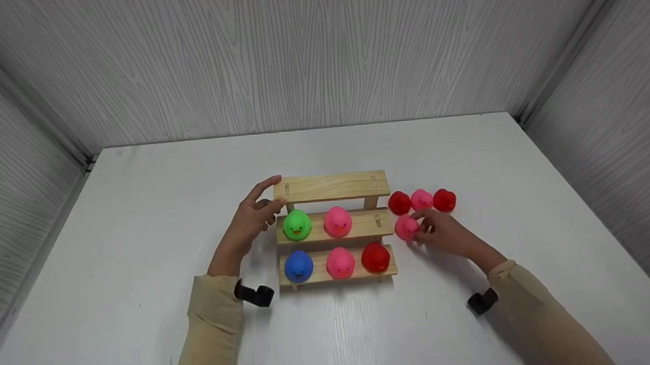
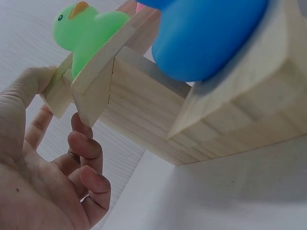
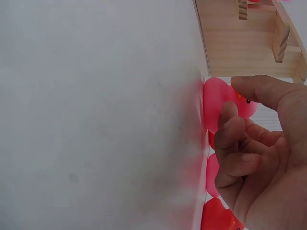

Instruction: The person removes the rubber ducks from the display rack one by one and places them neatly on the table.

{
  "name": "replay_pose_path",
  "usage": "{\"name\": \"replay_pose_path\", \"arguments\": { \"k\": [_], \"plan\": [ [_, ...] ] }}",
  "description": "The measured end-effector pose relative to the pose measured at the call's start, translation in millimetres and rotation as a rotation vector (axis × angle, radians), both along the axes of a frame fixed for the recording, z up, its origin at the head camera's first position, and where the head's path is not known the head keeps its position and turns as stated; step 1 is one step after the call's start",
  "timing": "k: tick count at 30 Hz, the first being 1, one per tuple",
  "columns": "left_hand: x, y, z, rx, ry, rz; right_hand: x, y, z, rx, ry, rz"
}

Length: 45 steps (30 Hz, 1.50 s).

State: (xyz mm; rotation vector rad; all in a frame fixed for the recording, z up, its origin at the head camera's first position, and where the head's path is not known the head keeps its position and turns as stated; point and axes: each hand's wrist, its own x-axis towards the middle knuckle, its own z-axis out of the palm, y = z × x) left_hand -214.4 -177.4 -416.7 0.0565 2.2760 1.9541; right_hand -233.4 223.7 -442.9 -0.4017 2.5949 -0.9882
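Observation:
A three-tier wooden rack (image 1: 330,187) stands on the table. My left hand (image 1: 250,217) grips the left end of its top board between thumb and index finger, the other fingers curled below. On the middle tier sit a green rubber duck (image 1: 297,225) and a pink one. The bottom tier bears a blue duck (image 1: 299,266), a pink duck (image 1: 340,263) and a red duck (image 1: 376,257). Right of the rack, my right hand (image 1: 440,232) pinches another pink rubber duck (image 3: 216,103) at the table surface, thumb on its head side and fingers on the opposite side.
Just behind the pinched duck, a red duck (image 1: 400,202), a pink duck (image 1: 422,199) and a second red duck (image 1: 444,200) form a row on the white table (image 1: 143,253). Grey wood-grain panels (image 1: 299,59) enclose the back and sides.

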Motion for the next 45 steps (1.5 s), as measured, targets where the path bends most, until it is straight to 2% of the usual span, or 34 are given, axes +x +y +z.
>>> {"name": "replay_pose_path", "arguments": {
  "k": [11,18,25,33,45],
  "plan": [
    [-0.3,-1.0,-0.7,0.007,0.0,0.003,0.8,-1.0,1.4,0.027,0.004,-0.016],
    [-1.4,-0.9,-0.7,0.023,0.013,-0.004,2.2,-1.8,6.4,-0.019,-0.006,-0.037],
    [-1.0,-1.1,-1.5,0.017,0.001,0.008,5.6,-4.5,13.0,-0.042,0.036,-0.035],
    [-0.2,-0.8,-0.3,0.023,-0.002,-0.012,12.7,-8.9,27.6,-0.158,0.037,-0.022],
    [-0.5,-0.5,-0.1,0.008,0.001,-0.018,21.2,-19.9,44.5,-0.239,0.037,-0.001]
  ]
}}
